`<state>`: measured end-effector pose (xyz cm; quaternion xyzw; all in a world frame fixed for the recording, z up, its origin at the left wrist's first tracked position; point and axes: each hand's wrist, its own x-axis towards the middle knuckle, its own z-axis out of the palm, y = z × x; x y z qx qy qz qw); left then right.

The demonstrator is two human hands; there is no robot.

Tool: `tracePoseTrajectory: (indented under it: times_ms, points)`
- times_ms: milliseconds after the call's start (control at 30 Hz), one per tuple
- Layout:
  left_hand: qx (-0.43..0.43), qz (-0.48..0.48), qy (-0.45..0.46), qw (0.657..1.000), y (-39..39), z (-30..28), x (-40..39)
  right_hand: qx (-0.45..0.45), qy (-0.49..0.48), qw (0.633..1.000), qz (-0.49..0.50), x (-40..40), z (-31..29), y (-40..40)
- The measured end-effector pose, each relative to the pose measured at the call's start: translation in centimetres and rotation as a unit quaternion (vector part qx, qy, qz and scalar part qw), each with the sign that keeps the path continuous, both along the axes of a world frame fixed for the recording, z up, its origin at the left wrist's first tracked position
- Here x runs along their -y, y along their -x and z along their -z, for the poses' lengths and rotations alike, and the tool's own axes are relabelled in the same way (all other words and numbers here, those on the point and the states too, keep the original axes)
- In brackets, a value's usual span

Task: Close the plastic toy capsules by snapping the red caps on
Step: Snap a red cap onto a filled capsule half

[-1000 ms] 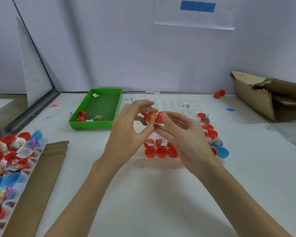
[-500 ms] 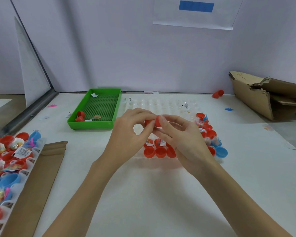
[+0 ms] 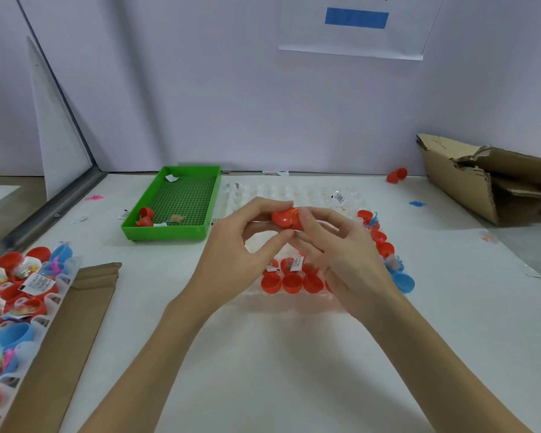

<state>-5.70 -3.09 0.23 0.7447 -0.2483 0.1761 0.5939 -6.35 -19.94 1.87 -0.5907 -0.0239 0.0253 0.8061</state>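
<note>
The fingers (image 3: 306, 218) hide the red capsule's (image 3: 283, 217) seam, so closure perhaps cannot be judged.

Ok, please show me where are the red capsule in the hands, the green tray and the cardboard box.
red capsule (image 3: 284, 217), head view, on its red shell between the fingers.
green tray (image 3: 166, 235), head view, on its near wall.
cardboard box (image 3: 456, 179), head view, on its outer side panel.

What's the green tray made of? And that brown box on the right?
The green tray looks like hard, slightly glossy plastic: its colour is bright and even, its rim is moulded, and its floor is a neat grid. The brown box looks like matte corrugated cardboard: its edges are torn and its flaps are bent and creased.
</note>
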Motion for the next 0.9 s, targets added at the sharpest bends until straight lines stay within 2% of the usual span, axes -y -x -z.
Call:
tracePoseTrajectory:
  times_ms: [267,700,800,900]
  points:
    - [0.050,-0.053,-0.012,0.997,0.2,-0.1,0.1,0.021,0.022,1.000,0.000,-0.4,0.1,0.2]
    - [0.162,-0.092,-0.154,0.970,-0.1,0.0,-0.5,0.059,0.070,0.995,0.037,-1.1,0.4,0.4]
    - [0.151,-0.084,-0.143,0.974,0.0,0.1,-0.3,0.046,0.068,0.996,0.025,-0.9,0.3,0.3]
    - [0.077,-0.067,-0.064,0.993,0.2,0.1,0.1,0.042,0.067,0.997,0.022,-0.6,0.2,0.1]
